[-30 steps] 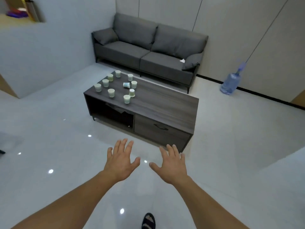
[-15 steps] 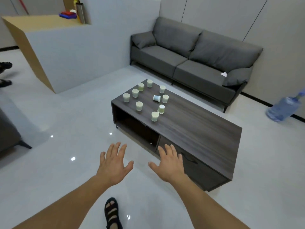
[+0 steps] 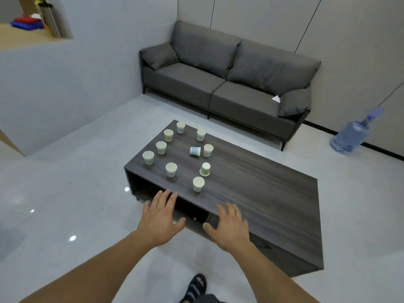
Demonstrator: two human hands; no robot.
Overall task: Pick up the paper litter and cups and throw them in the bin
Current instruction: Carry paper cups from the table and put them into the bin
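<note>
A grey sofa (image 3: 225,84) backs a dark wood coffee table (image 3: 273,204) carrying ten paper cups (image 3: 198,184). Left hand (image 3: 160,217) and right hand (image 3: 229,226) hover spread and empty, the cups just beyond their fingertips. Best to nest the upright ones first; no bin shows.

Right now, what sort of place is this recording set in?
Probably a lounge or waiting area, in an office or a home. A grey sofa stands against a panelled wall, a low coffee table holds paper cups, and a water jug stands on the tiled floor.
</note>
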